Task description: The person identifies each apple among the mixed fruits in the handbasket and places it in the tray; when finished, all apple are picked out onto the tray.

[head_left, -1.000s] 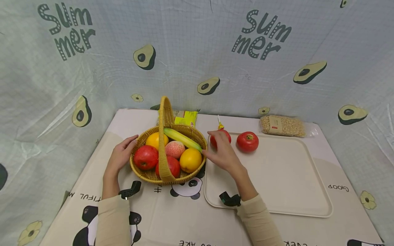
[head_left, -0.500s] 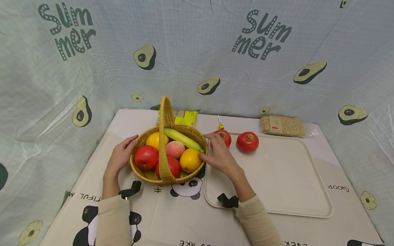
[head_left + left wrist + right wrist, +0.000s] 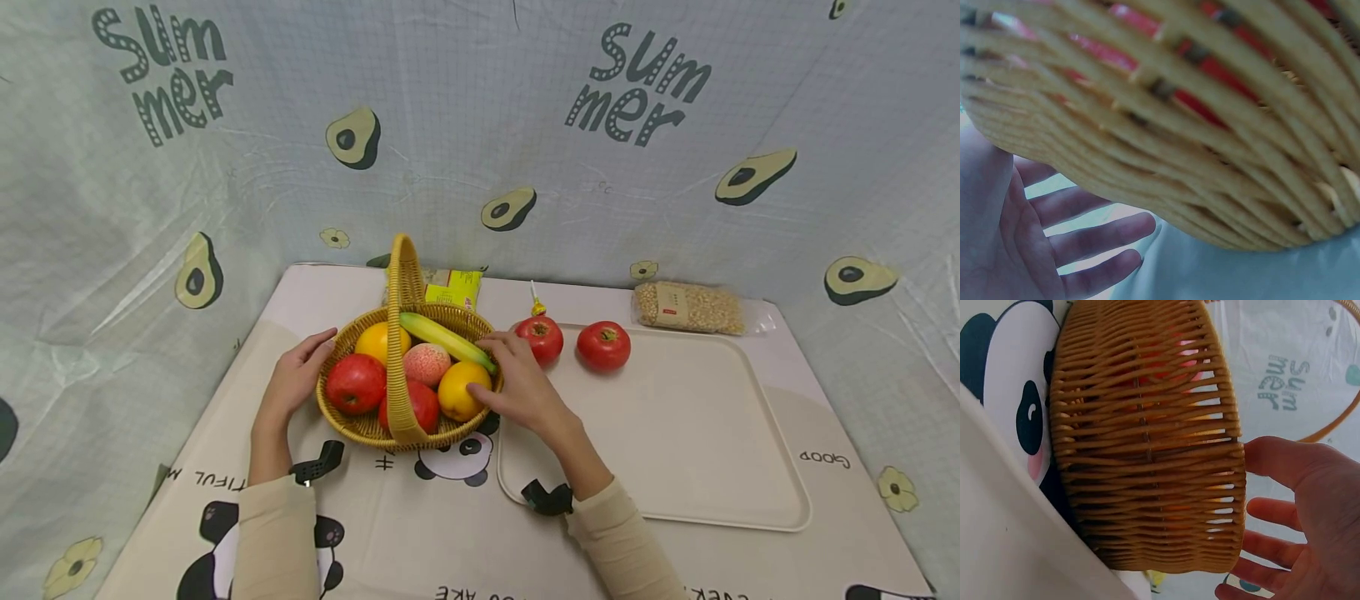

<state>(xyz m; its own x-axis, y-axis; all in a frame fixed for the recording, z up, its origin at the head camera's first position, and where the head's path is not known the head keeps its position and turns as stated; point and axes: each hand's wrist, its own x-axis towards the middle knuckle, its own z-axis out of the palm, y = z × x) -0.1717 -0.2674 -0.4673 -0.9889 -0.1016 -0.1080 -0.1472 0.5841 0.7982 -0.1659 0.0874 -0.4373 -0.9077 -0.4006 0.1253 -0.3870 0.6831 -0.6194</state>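
A wicker basket [image 3: 358, 432] with a tall handle holds a banana [image 3: 446, 340], a pink peach-like fruit [image 3: 426, 363], two orange-yellow fruits [image 3: 459, 390] and two red fruits [image 3: 356, 384]. My left hand [image 3: 294, 377] stays beside its left rim; in the left wrist view its fingers [image 3: 1107, 236] spread next to the woven wall. Over the right rim reaches my right hand [image 3: 525, 387], thumb in front of the nearer orange-yellow fruit and fingers by the banana's lower end. In the right wrist view those fingers [image 3: 1275, 550] are apart, holding nothing; whether the thumb touches that fruit cannot be told.
A beige tray [image 3: 720, 521] lies right of the basket, with two red pomegranate-like fruits [image 3: 603, 346] at its back left. A lollipop [image 3: 537, 307] lies behind them. A yellow packet [image 3: 453, 289] and a bag of pale grains [image 3: 688, 307] are at the back edge.
My right hand has moved left from beside the red fruit on the tray to over the basket's right rim. My left hand and the basket have stayed still.
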